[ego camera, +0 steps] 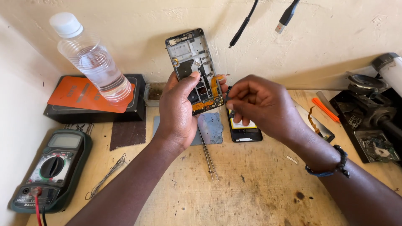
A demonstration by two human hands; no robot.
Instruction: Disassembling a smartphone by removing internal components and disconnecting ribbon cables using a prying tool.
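Orange flex ribbon shows across the lower part of the opened phone frame (194,69), which the left hand (178,111) holds upright above the tabletop (251,184), thumb pressed on its inner face and fingers wrapped behind. The frame is already stripped of its back cover, with its metal shields and bare board exposed. At 3 o'clock from it, the right hand (261,104) has its fingertips pinched narrow, right at the frame's lower right edge near the ribbon; whether they hold a small part or screw cannot be told.

Judging by what lies about, disassembly is well along: a second phone body with a yellow-labelled battery (244,127) lies flat at 6 o'clock of the right hand, a grey metal plate (211,127) sits beside it, and tweezers (208,157) rest unused below the left hand. The board itself remains seated in the frame, so work on it seems unfinished.

Farther off, a clear water bottle (92,58) stands on an orange-topped black box (90,100) at 9 o'clock, a green multimeter (52,167) at 8 o'clock, and an orange pry tool (325,109) at 3 o'clock.
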